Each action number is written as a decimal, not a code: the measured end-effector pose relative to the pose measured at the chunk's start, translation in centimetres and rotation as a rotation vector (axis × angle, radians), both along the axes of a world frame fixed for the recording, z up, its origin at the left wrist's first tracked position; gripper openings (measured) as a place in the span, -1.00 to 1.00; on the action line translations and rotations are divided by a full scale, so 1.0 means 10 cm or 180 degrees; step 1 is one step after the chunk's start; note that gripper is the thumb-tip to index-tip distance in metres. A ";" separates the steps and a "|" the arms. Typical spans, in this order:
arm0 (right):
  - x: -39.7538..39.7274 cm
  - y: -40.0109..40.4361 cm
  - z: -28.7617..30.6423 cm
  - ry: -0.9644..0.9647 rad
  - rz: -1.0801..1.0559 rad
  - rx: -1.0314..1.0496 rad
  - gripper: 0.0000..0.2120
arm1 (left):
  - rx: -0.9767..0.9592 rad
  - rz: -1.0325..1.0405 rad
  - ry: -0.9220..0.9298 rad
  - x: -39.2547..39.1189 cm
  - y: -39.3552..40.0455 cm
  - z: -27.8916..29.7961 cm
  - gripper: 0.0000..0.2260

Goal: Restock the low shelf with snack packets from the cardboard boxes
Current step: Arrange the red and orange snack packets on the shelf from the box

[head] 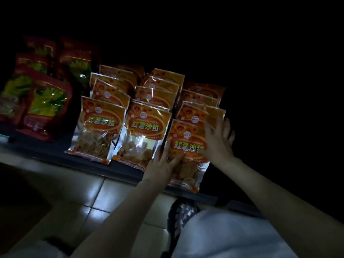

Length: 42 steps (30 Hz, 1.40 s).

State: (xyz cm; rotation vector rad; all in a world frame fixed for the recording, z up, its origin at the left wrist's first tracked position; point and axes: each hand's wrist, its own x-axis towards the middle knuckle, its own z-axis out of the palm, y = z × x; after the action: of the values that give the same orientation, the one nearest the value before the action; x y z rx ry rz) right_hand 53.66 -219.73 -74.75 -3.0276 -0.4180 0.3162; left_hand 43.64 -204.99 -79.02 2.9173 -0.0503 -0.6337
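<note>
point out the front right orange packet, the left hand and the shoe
front right orange packet (188,144): head view, on its printed label
left hand (162,164): head view, on the back of the hand
shoe (181,216): head view, on its woven upper

We see both our forearms bare, no sleeves, watch or rings showing on the left hand (163,162) or the right hand (217,140); over our legs lies pale, whitish clothing (232,237), and one foot wears a dark woven-strap sandal (181,215) with a crisscross pattern
</note>
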 end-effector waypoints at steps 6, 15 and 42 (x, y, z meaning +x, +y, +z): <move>-0.19 -0.01 -0.41 0.1095 0.0068 0.0261 0.13 | 0.0439 0.0077 -0.0234 0.02 -0.06 -0.16 -0.15; 0.34 0.23 -0.43 0.1115 0.0502 0.0414 0.21 | 0.0380 0.0545 -0.0350 0.31 0.01 -0.26 -0.10; 0.81 0.09 -0.55 0.0961 -0.0615 0.2017 0.18 | 0.0361 0.0125 -0.0187 0.63 -0.03 -0.24 -0.04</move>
State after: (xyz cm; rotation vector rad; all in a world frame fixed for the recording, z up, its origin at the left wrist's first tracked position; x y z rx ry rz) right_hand 61.81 -218.87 -80.20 -2.3307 -0.1563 0.5039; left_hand 49.94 -205.30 -81.46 3.0376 0.0372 -0.5623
